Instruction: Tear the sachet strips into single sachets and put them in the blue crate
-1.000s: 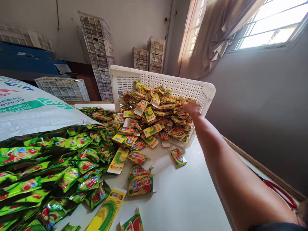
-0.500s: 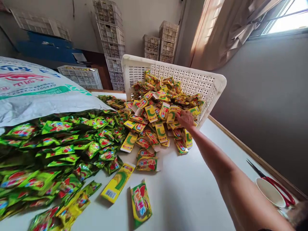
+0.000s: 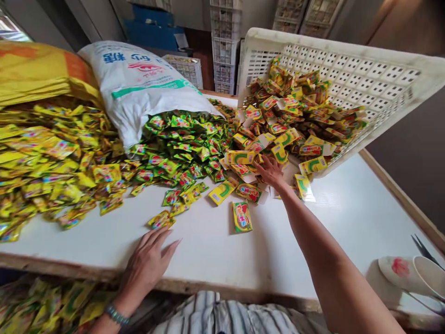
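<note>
My right hand (image 3: 271,172) reaches into a heap of small yellow candy boxes (image 3: 281,137) spilling from a tipped white basket (image 3: 378,62). Its fingers are spread over the boxes at the heap's front edge, gripping none that I can see. My left hand (image 3: 150,257) hovers or rests near the table's front edge, fingers stretched out, just below a yellow candy sachet (image 3: 161,219). A single box (image 3: 242,216) lies face up on the white table (image 3: 205,250) between my hands. Left of the heap is a pile of green sachets (image 3: 181,144).
A white sack (image 3: 139,69) and a yellow sack (image 3: 38,69) lie at the back left, with yellow sachets (image 3: 52,171) spilling forward. At the right edge are a cup (image 3: 399,268) and scissors (image 3: 424,247). Stacked crates (image 3: 225,46) stand behind the table.
The view has swung left and down, bringing my left hand and the yellow sack into sight. My right hand has drawn nearer from the heap's right side to its front, with boxes shifted around it.
</note>
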`<state>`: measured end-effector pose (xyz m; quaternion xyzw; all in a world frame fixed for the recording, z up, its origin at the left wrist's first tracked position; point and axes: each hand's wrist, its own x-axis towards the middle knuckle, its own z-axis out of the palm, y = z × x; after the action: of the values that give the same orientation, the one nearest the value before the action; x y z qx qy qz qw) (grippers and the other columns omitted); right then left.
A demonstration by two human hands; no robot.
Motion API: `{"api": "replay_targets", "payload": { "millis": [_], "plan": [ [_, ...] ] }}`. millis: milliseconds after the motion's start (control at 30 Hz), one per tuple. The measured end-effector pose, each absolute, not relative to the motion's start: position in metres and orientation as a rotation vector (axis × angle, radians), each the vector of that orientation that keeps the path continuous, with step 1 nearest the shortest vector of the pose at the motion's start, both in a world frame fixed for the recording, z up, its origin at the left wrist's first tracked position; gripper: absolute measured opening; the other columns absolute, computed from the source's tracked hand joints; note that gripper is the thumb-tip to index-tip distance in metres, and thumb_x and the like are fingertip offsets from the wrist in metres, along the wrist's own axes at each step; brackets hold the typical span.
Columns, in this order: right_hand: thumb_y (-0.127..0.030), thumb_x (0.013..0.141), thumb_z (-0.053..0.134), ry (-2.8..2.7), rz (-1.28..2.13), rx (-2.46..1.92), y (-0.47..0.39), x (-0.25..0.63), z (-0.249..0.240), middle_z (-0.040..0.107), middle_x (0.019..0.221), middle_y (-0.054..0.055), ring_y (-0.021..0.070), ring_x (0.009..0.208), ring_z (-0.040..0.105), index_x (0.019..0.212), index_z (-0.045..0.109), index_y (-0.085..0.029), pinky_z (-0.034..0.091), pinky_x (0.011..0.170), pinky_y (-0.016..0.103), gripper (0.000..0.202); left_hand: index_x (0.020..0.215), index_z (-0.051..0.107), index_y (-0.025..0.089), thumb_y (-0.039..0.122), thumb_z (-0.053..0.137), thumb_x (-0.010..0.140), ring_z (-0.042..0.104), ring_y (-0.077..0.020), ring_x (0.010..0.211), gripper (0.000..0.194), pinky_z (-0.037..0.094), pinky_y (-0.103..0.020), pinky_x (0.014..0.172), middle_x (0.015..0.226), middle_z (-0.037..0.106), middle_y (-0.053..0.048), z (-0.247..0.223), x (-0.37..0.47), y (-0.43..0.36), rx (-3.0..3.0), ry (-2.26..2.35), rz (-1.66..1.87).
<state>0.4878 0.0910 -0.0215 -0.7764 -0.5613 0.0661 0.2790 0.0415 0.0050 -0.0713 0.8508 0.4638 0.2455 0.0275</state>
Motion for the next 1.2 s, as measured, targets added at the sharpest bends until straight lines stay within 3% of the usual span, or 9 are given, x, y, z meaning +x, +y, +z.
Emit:
{"api": "replay_targets", "payload": {
  "millis": [200, 300, 400, 467, 667, 867, 1000, 1100, 1200],
  "plan": [
    [-0.049, 0.096, 0.046, -1.463, -0.051, -2.041, 0.046, 0.398, -0.001, 0.056, 0.137, 0.012, 0.0324, 0.130, 0.041, 0.128, 0.061, -0.025, 0.033, 0.104, 0.050, 0.043, 0.099, 0.066, 0.019, 0.033, 0.051, 0.093, 0.064, -0.0260, 0.094, 0.022, 0.051, -0.039, 0.087, 0.097, 0.073, -0.010, -0.055, 0.044, -0.002, 2.460, 1.510, 0.887],
    [-0.034, 0.099, 0.043, -1.706, 0.086, -1.779, 0.035, 0.343, 0.008, 0.069, 0.112, 0.010, 0.0242, 0.107, 0.057, 0.108, 0.071, -0.021, 0.039, 0.096, 0.038, 0.032, 0.101, 0.065, 0.017, 0.028, 0.051, 0.091, 0.061, -0.0286, 0.099, 0.021, 0.049, -0.043, 0.090, 0.102, 0.069, -0.014, -0.051, 0.042, -0.002, 2.357, 1.726, 1.006],
    [-0.024, 0.099, 0.040, -1.953, 0.256, -1.590, 0.039, 0.290, 0.010, 0.071, 0.100, 0.009, 0.0198, 0.092, 0.060, 0.098, 0.072, -0.018, 0.041, 0.086, 0.031, 0.033, 0.105, 0.066, 0.015, 0.028, 0.052, 0.089, 0.059, -0.0323, 0.107, 0.025, 0.047, -0.048, 0.093, 0.109, 0.066, -0.018, -0.046, 0.042, 0.004, 2.297, 1.852, 1.040],
    [-0.020, 0.098, 0.041, -2.148, 0.283, -1.559, 0.045, 0.260, 0.005, 0.071, 0.097, 0.009, 0.0204, 0.093, 0.059, 0.094, 0.071, -0.019, 0.040, 0.084, 0.031, 0.031, 0.104, 0.068, 0.017, 0.028, 0.050, 0.090, 0.059, -0.0312, 0.109, 0.025, 0.047, -0.048, 0.095, 0.114, 0.066, -0.017, -0.044, 0.043, 0.009, 2.302, 1.792, 1.015],
    [-0.012, 0.092, 0.043, -2.669, 0.148, -1.444, 0.039, 0.214, -0.025, 0.065, 0.115, 0.014, 0.0255, 0.101, 0.056, 0.113, 0.063, -0.013, 0.039, 0.088, 0.038, 0.030, 0.109, 0.071, 0.017, 0.013, 0.050, 0.084, 0.057, -0.0289, 0.124, 0.033, 0.044, -0.047, 0.108, 0.121, 0.070, -0.014, -0.054, 0.041, 0.020, 2.454, 1.337, 0.653],
    [-0.016, 0.093, 0.043, -2.702, 0.067, -1.464, 0.024, 0.220, -0.033, 0.064, 0.106, 0.016, 0.0276, 0.101, 0.054, 0.105, 0.063, -0.012, 0.040, 0.090, 0.040, 0.024, 0.109, 0.072, 0.017, 0.012, 0.054, 0.081, 0.060, -0.0295, 0.122, 0.034, 0.046, -0.048, 0.108, 0.123, 0.070, -0.014, -0.057, 0.035, 0.022, 2.425, 1.284, 0.641],
    [-0.015, 0.092, 0.044, -2.238, 0.419, -1.615, 0.005, 0.226, -0.032, 0.067, 0.097, 0.011, 0.0227, 0.091, 0.059, 0.106, 0.060, -0.017, 0.043, 0.085, 0.036, 0.022, 0.103, 0.073, 0.021, 0.023, 0.057, 0.084, 0.067, -0.0283, 0.108, 0.025, 0.051, -0.044, 0.099, 0.109, 0.075, -0.012, -0.038, 0.036, 0.020, 2.199, 1.400, 0.816],
    [-0.035, 0.092, 0.052, -1.611, 0.958, -1.484, -0.011, 0.225, -0.027, 0.062, 0.077, 0.002, 0.0162, 0.070, 0.057, 0.094, 0.057, -0.020, 0.045, 0.067, 0.029, 0.017, 0.099, 0.072, 0.022, 0.037, 0.064, 0.081, 0.071, -0.0263, 0.097, 0.025, 0.056, -0.039, 0.086, 0.100, 0.077, -0.010, -0.026, 0.045, 0.012, 1.812, 1.381, 0.935],
    [-0.059, 0.078, 0.065, -1.190, 1.343, -1.251, -0.022, 0.222, -0.021, 0.053, 0.064, -0.003, 0.0110, 0.057, 0.048, 0.078, 0.054, -0.019, 0.041, 0.057, 0.026, 0.041, 0.090, 0.070, 0.017, 0.046, 0.070, 0.074, 0.072, -0.0238, 0.078, 0.034, 0.057, -0.033, 0.065, 0.082, 0.076, -0.008, -0.020, 0.061, 0.002, 1.408, 1.210, 0.909]
  ]
}}
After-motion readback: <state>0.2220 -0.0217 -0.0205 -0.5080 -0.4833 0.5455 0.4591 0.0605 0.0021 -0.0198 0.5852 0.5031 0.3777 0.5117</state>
